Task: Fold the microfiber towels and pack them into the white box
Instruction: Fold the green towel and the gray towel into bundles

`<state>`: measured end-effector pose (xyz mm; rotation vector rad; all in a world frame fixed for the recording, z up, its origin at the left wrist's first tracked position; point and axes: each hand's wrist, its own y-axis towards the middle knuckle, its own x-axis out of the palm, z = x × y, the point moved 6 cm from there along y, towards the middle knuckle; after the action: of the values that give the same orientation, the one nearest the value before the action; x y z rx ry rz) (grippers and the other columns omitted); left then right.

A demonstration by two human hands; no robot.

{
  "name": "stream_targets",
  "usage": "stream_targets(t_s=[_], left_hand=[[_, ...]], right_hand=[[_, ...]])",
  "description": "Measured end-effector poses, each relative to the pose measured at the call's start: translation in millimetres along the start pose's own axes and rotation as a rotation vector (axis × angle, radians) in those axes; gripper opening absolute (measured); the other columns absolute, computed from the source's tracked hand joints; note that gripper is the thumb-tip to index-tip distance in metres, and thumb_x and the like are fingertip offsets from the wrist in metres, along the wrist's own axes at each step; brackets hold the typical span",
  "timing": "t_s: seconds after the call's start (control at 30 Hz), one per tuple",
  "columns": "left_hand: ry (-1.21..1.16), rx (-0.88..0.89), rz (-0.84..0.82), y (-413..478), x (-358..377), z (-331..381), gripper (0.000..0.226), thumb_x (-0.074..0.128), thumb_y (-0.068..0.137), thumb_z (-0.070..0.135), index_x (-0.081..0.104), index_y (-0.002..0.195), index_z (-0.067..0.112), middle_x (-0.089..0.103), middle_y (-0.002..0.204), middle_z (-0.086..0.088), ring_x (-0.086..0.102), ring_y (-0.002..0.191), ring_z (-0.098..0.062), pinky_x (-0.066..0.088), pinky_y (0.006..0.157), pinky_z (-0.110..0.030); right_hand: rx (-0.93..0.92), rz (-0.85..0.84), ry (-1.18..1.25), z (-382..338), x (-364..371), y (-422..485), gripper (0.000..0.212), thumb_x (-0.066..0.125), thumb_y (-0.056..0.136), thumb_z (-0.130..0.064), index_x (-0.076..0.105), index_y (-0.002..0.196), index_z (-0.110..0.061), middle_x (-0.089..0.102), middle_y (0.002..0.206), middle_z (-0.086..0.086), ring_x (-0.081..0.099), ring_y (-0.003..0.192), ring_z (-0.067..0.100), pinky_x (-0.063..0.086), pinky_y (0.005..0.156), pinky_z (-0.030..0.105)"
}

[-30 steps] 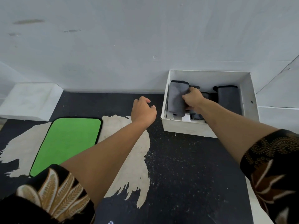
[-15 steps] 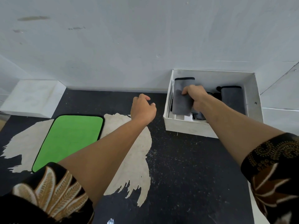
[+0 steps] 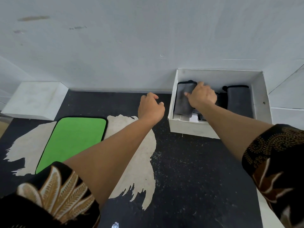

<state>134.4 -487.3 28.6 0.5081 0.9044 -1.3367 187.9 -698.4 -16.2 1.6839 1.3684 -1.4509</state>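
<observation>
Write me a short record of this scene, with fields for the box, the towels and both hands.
box: white box, open on top
inside box: left gray towel and right gray towel, both folded
right hand: grips the left gray towel
left hand: loosely curled, holds nothing, beside the box
outside box: green towel, lying flat, not folded

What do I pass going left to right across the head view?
White block → green towel → left hand → left grey towel → right hand → right grey towel, the last three inside the white box.
</observation>
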Motion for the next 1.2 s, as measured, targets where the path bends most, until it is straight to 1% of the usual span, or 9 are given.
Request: stream_targets(t_s=[0.1, 0.2, 0.3, 0.43, 0.63, 0.77, 0.9, 1.07, 1.2], left_hand=[[0.013, 0.005, 0.002, -2, -2, -3, 0.033, 0.061, 0.095, 0.025, 0.053, 0.126, 0.019, 0.051, 0.129, -0.003, 0.052, 0.094, -0.012, 0.040, 0.078, -0.026], [0.025, 0.008, -0.007, -4, -2, -7, 0.033, 0.061, 0.095, 0.024, 0.053, 0.127, 0.018, 0.050, 0.129, -0.004, 0.053, 0.096, -0.013, 0.041, 0.078, -0.025], [0.029, 0.022, -0.012, -6, -4, -10, 0.033, 0.061, 0.096, 0.025, 0.053, 0.127, 0.019, 0.050, 0.130, -0.004, 0.050, 0.091, -0.011, 0.041, 0.078, -0.025], [0.045, 0.058, -0.012, -7, -16, -14, 0.032, 0.060, 0.095, 0.026, 0.053, 0.126, 0.020, 0.049, 0.131, -0.003, 0.053, 0.094, -0.014, 0.042, 0.078, -0.027], [0.325, 0.300, -0.043, -7, -42, -18, 0.045, 0.057, 0.096, 0.035, 0.047, 0.136, 0.017, 0.045, 0.137, -0.008, 0.049, 0.123, -0.029, 0.042, 0.101, -0.042], [0.422, 0.400, -0.034, -8, -60, -40, 0.049, 0.054, 0.096, 0.040, 0.046, 0.137, 0.016, 0.045, 0.138, -0.009, 0.044, 0.126, -0.033, 0.038, 0.102, -0.046], [0.427, 0.434, -0.074, -12, -75, -91, 0.056, 0.053, 0.096, 0.042, 0.040, 0.144, 0.018, 0.041, 0.142, -0.008, 0.041, 0.127, -0.033, 0.034, 0.103, -0.045], [0.424, 0.349, -0.076, -9, -120, -187, 0.059, 0.053, 0.096, 0.042, 0.037, 0.147, 0.019, 0.038, 0.145, -0.006, 0.039, 0.129, -0.031, 0.034, 0.103, -0.043], [0.449, 0.212, -0.029, -3, -171, -276, 0.058, 0.055, 0.096, 0.039, 0.038, 0.146, 0.017, 0.037, 0.148, -0.010, 0.039, 0.132, -0.031, 0.036, 0.105, -0.045]], right_hand=[[-0.180, 0.192, -0.038, -8, -10, -10, 0.046, 0.056, 0.096, -0.041, 0.042, 0.123, -0.007, 0.046, 0.124, 0.019, 0.051, 0.110, 0.037, 0.042, 0.070, 0.041], [-0.403, -0.016, -0.164, -19, 12, -17, 0.044, 0.060, 0.093, -0.034, 0.045, 0.128, -0.011, 0.042, 0.131, 0.019, 0.044, 0.119, 0.037, 0.047, 0.088, 0.046], [-0.402, -0.187, -0.234, -16, 19, -19, 0.050, 0.060, 0.093, -0.033, 0.043, 0.136, -0.013, 0.038, 0.138, 0.019, 0.039, 0.125, 0.039, 0.043, 0.100, 0.049], [-0.354, -0.197, -0.113, -19, 3, -27, 0.047, 0.058, 0.094, -0.028, 0.045, 0.137, -0.014, 0.039, 0.139, 0.018, 0.040, 0.125, 0.039, 0.041, 0.101, 0.049], [-0.294, 0.028, 0.095, -41, -30, -70, 0.045, 0.056, 0.095, -0.032, 0.049, 0.135, -0.013, 0.047, 0.133, 0.017, 0.047, 0.121, 0.038, 0.042, 0.102, 0.048], [-0.345, 0.256, 0.025, -76, -35, -131, 0.042, 0.063, 0.091, -0.034, 0.054, 0.126, -0.013, 0.051, 0.126, 0.014, 0.047, 0.118, 0.034, 0.043, 0.095, 0.046], [-0.395, 0.437, 0.008, -122, -13, -199, 0.036, 0.069, 0.084, -0.029, 0.060, 0.116, -0.015, 0.055, 0.119, 0.009, 0.049, 0.111, 0.031, 0.038, 0.099, 0.043], [-0.306, 0.250, 0.070, -187, 62, -244, 0.039, 0.067, 0.088, -0.034, 0.055, 0.124, -0.023, 0.049, 0.129, 0.002, 0.046, 0.118, 0.024, 0.041, 0.104, 0.040], [-0.335, 0.090, 0.047, -241, 121, -277, 0.046, 0.066, 0.088, -0.035, 0.051, 0.129, -0.019, 0.046, 0.132, 0.008, 0.045, 0.121, 0.030, 0.044, 0.098, 0.041]])
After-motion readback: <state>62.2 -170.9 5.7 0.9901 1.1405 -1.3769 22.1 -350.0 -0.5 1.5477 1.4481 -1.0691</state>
